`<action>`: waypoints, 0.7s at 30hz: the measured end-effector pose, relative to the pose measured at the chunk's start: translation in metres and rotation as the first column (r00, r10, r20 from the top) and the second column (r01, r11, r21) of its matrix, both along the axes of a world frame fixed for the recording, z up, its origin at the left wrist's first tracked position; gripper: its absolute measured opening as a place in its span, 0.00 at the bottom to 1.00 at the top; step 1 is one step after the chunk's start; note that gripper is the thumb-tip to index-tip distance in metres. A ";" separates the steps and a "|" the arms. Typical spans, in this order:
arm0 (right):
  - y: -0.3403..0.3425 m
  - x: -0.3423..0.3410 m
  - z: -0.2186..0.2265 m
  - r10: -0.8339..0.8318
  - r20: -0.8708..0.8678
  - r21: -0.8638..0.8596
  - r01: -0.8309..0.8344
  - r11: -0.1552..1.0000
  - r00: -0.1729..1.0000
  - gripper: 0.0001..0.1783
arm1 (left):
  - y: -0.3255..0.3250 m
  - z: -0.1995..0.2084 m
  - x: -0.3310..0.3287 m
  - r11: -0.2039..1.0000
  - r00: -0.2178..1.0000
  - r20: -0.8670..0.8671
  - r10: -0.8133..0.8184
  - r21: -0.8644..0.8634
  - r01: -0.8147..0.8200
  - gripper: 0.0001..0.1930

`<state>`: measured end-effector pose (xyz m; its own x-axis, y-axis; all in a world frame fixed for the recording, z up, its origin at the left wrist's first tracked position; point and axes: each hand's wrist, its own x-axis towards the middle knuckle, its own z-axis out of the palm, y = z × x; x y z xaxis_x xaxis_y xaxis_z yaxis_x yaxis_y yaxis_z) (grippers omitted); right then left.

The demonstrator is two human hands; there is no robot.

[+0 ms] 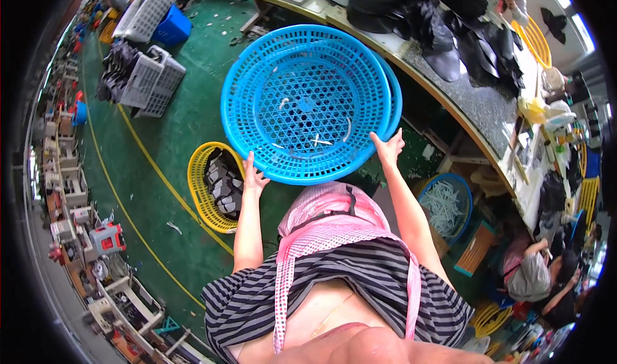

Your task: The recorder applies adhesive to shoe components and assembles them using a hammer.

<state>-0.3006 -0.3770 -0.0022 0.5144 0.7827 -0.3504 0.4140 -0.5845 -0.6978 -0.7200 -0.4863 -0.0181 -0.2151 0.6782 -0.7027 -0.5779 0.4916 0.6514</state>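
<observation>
A large round blue plastic basket (241, 74) is in front of me, with a few white scraps in its lattice bottom. Behind its right side the rim of a second blue basket (396, 87) shows; whether the two are nested I cannot tell. My left hand (255, 176) is at the near left of the rim, thumb up, its other fingers partly hidden. At the near right, my right hand (389, 149) grips the rim with the thumb inward. Close to my left hand stands a yellow basket (200, 204) holding dark flat pieces.
On the right, a long worktable (443, 84) curves past, piled with black sheet pieces (443, 39). Beneath its edge is a blue tub (468, 200) of white strips. Grey crates (154, 84) stand far left on the green floor (154, 184). A person (533, 274) sits at lower right.
</observation>
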 end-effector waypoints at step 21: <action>0.141 0.047 -0.064 0.305 -0.209 -0.050 -0.322 0.945 0.929 0.69 | -0.010 -0.023 0.128 0.942 0.962 0.084 0.262 -0.239 -0.235 0.28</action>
